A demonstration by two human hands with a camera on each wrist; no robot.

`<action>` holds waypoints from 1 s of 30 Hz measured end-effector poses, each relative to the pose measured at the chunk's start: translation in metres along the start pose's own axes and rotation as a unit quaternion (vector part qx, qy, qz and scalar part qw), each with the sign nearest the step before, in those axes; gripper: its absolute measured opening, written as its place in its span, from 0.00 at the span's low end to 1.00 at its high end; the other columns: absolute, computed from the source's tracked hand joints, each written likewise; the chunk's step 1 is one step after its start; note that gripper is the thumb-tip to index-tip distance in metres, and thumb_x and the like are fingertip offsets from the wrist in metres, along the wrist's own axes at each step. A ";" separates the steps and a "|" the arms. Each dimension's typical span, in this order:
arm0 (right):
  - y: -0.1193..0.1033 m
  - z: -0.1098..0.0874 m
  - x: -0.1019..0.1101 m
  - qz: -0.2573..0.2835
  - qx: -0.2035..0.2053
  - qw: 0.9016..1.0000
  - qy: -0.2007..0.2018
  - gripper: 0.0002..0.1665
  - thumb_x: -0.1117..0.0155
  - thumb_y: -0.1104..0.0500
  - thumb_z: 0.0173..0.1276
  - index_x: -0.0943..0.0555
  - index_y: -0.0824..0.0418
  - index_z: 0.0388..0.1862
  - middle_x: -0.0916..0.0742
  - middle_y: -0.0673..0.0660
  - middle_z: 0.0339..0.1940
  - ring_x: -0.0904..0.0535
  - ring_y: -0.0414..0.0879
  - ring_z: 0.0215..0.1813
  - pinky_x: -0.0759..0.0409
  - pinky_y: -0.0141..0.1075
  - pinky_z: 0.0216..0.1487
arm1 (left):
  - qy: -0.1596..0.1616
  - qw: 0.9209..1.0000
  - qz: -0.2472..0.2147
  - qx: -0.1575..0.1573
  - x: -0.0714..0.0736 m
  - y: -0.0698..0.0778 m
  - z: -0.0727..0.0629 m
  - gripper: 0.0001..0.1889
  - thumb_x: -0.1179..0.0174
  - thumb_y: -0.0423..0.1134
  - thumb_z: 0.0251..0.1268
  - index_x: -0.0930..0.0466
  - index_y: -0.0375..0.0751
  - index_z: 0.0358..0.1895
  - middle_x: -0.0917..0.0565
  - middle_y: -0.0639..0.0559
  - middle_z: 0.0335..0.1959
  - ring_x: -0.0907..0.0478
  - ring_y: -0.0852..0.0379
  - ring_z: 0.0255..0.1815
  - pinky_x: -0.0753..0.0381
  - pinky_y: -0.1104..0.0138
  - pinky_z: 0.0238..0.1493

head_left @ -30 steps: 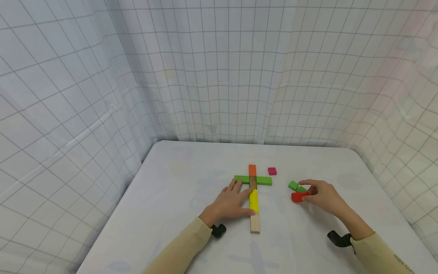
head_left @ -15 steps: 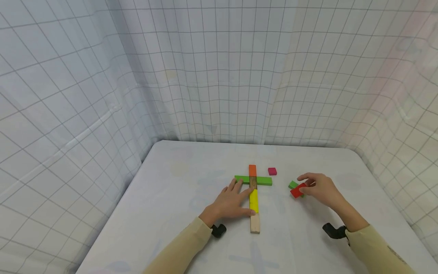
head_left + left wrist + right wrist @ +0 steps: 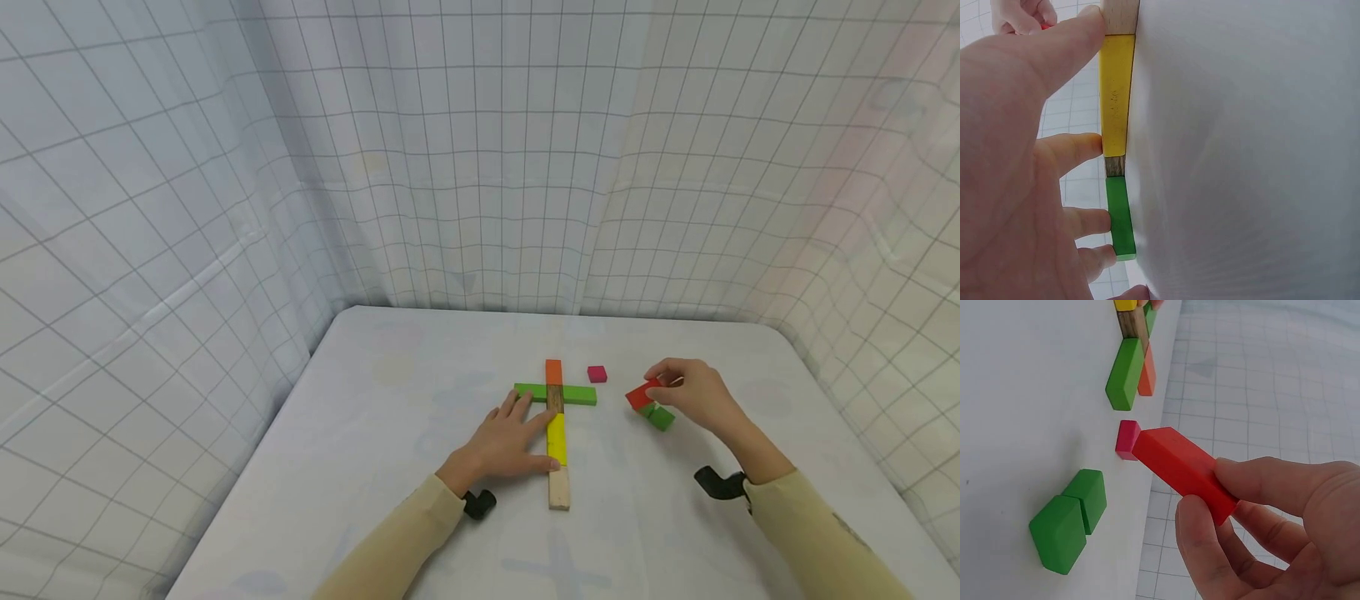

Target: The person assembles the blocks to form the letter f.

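Red blk (image 3: 639, 395) advanced, R hand (image 3: 696, 393) pinching, L hand (image 3: 501, 446) splayed

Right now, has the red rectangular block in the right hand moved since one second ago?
Yes. In the head view, the red block has moved farther away and slightly left, nearer the stationary small pink block.

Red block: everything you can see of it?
The red block is a plain oblong with flat faces and crisp edges, apparently painted wood. The right hand pinches one end; the other projects free. It is held slanted, seemingly above the white table, near the two small green blocks but apart from them.
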State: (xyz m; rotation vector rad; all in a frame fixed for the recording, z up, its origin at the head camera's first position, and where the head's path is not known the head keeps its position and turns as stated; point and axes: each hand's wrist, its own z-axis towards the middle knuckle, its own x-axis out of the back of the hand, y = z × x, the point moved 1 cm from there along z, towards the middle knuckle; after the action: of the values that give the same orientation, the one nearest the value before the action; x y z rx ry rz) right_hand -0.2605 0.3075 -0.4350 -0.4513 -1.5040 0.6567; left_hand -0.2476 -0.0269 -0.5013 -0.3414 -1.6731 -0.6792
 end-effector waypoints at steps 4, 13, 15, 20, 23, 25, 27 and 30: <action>-0.006 0.006 0.000 0.005 -0.001 1.000 0.001 0.16 0.30 0.55 0.68 0.16 0.58 0.53 0.16 0.58 0.45 0.21 0.55 0.50 0.22 0.41 0.40 | 0.000 1.000 -0.001 0.000 -0.001 -0.001 0.001 0.45 0.48 0.75 0.64 0.47 0.64 0.81 0.54 0.42 0.82 0.61 0.39 0.82 0.45 0.43 0.73; -0.014 0.023 -0.003 0.027 -0.009 0.999 0.017 0.17 0.32 0.55 0.70 0.16 0.58 0.55 0.17 0.60 0.48 0.21 0.56 0.51 0.20 0.44 0.44 | 0.000 1.000 -0.007 -0.001 0.000 -0.001 0.000 0.45 0.48 0.75 0.63 0.47 0.64 0.81 0.53 0.42 0.82 0.61 0.39 0.82 0.45 0.43 0.73; -0.015 0.028 -0.003 0.034 -0.008 0.999 0.021 0.17 0.32 0.55 0.70 0.16 0.58 0.55 0.17 0.60 0.49 0.21 0.56 0.51 0.20 0.43 0.44 | -0.001 1.000 -0.007 0.000 0.000 0.000 0.001 0.45 0.48 0.75 0.63 0.47 0.64 0.81 0.53 0.42 0.82 0.61 0.39 0.82 0.45 0.43 0.73; -0.022 0.038 -0.005 0.045 -0.003 0.998 0.031 0.17 0.32 0.55 0.70 0.16 0.57 0.56 0.16 0.60 0.49 0.19 0.55 0.49 0.20 0.42 0.43 | -0.001 1.000 -0.007 0.001 0.001 0.001 0.001 0.45 0.47 0.74 0.63 0.46 0.63 0.81 0.53 0.42 0.82 0.61 0.38 0.81 0.45 0.43 0.73; -0.027 0.044 -0.007 0.051 -0.005 0.998 0.032 0.18 0.32 0.54 0.71 0.17 0.57 0.57 0.16 0.60 0.49 0.19 0.55 0.48 0.21 0.42 0.43 | -0.001 1.000 -0.008 0.001 0.002 0.002 0.001 0.45 0.47 0.74 0.63 0.46 0.63 0.81 0.53 0.42 0.82 0.60 0.38 0.81 0.44 0.43 0.73; -0.031 0.048 -0.009 0.062 -0.010 0.998 0.031 0.18 0.33 0.54 0.71 0.17 0.58 0.57 0.15 0.60 0.49 0.18 0.56 0.48 0.21 0.43 0.44 | 0.000 1.000 -0.005 0.002 0.001 0.001 0.002 0.45 0.47 0.74 0.63 0.46 0.64 0.81 0.53 0.42 0.82 0.60 0.38 0.81 0.44 0.43 0.73; -0.034 0.053 -0.012 0.069 -0.014 0.997 0.033 0.18 0.33 0.54 0.72 0.17 0.58 0.58 0.14 0.60 0.48 0.17 0.56 0.47 0.21 0.45 0.45 | -0.001 1.000 -0.001 0.003 -0.001 0.000 0.002 0.45 0.47 0.75 0.63 0.47 0.64 0.81 0.53 0.43 0.82 0.60 0.39 0.81 0.44 0.43 0.73; -0.038 0.060 -0.016 0.083 -0.018 0.996 0.035 0.19 0.34 0.54 0.72 0.17 0.59 0.59 0.13 0.60 0.47 0.15 0.55 0.45 0.21 0.47 0.48 | -0.002 1.000 0.001 0.005 -0.002 -0.001 0.003 0.45 0.47 0.75 0.62 0.47 0.65 0.81 0.53 0.43 0.82 0.61 0.39 0.82 0.45 0.44 0.73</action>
State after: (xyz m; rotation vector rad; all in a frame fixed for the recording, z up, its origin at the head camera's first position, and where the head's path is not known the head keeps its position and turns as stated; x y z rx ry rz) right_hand -0.3143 0.2610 -0.4200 -0.6258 -1.4251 0.7364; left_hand -0.2498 -0.0251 -0.5040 -0.3361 -1.6787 -0.6687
